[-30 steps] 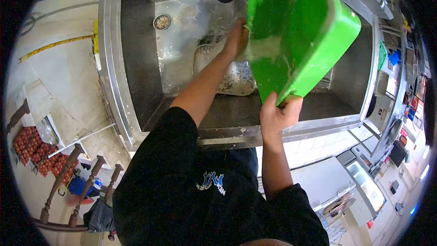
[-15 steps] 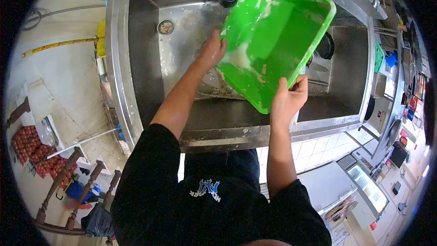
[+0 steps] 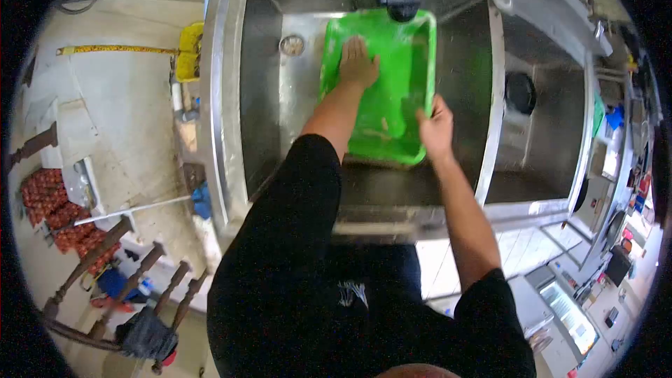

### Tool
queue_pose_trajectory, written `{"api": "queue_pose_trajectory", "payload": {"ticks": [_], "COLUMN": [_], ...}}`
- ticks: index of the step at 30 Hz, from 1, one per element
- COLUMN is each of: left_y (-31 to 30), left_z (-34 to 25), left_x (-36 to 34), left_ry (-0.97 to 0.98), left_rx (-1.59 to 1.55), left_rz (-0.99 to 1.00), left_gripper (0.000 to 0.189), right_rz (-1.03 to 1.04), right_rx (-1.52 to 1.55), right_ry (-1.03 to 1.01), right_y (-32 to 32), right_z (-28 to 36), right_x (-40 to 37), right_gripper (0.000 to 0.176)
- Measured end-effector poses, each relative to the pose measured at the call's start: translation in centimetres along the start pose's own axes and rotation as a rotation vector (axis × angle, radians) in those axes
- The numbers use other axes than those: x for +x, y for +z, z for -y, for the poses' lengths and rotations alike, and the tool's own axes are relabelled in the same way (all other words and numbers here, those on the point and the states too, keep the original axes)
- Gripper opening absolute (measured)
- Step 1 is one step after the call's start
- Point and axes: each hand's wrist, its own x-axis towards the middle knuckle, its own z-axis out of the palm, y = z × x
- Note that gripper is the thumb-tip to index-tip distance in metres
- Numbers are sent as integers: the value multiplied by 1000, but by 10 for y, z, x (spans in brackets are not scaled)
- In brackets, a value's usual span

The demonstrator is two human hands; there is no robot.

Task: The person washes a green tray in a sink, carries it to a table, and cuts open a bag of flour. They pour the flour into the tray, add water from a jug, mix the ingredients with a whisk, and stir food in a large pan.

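Observation:
A rectangular green plastic tub [image 3: 395, 108] sits low in the left basin of the steel sink [image 3: 462, 140], with pale residue on its inner bottom. My left hand [image 3: 358, 64] lies inside the tub, its fingers stretched out flat against the bottom. At the tub's right side, my right hand [image 3: 437, 129] grips the rim, thumb toward the inside. A black faucet [image 3: 402, 7] hangs over the tub's far edge. Left of the tub is the drain [image 3: 292, 45], with bits of food in it.
A steel divider [image 3: 495, 91] separates this basin from the right one, where a round black pan [image 3: 520, 92] lies. On the left, a yellow basket [image 3: 187, 56] stands beside the sink. Red net sacks [image 3: 52, 199] and a wooden railing [image 3: 105, 287] are farther left.
The tub has gone from tilted and raised across the divider to lower in the left basin. My left hand has moved from its left edge onto its inner bottom. The right hand still holds the rim.

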Motion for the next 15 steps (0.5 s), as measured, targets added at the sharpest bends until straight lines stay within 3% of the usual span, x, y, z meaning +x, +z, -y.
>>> {"api": "queue_pose_trajectory", "payload": {"ticks": [1,3,5,6,8,10,12,14,15], "left_y": [18,25,10,14,8,37,50,26,36], "left_z": [-3,-22,-57,-61,-54,0,-1,-18,-18], "left_x": [11,25,-4,-27,-29,10,28,29,24], "left_ry": [-54,-126,-189,-90,111,264,253,59,82], "left_rx": [-71,-168,-211,-218,-216,-100,-72,-91,-85], "left_rz": [48,204,461,474,429,164,13,-23,1], "left_gripper": [75,77,78,78,79,73,68,64,66], "right_rz": [-49,-17,-111,-152,-128,-87,-67,-73,-107], "right_rx": [-162,-216,-195,-180,-114,-100,-134,-227,-242], "right_ry": [-141,31,43,47,55,-5,-69,76,121], "right_y": [4,3,3,2,2,-5,0,9,15], "right_z": [-8,-5,-8,-8,-5,-5,-18,-1,5], "right_x": [6,18,31,33,41,42,32,30,30], "right_gripper": [14,14,14,14,17,20,21,17,16]}}
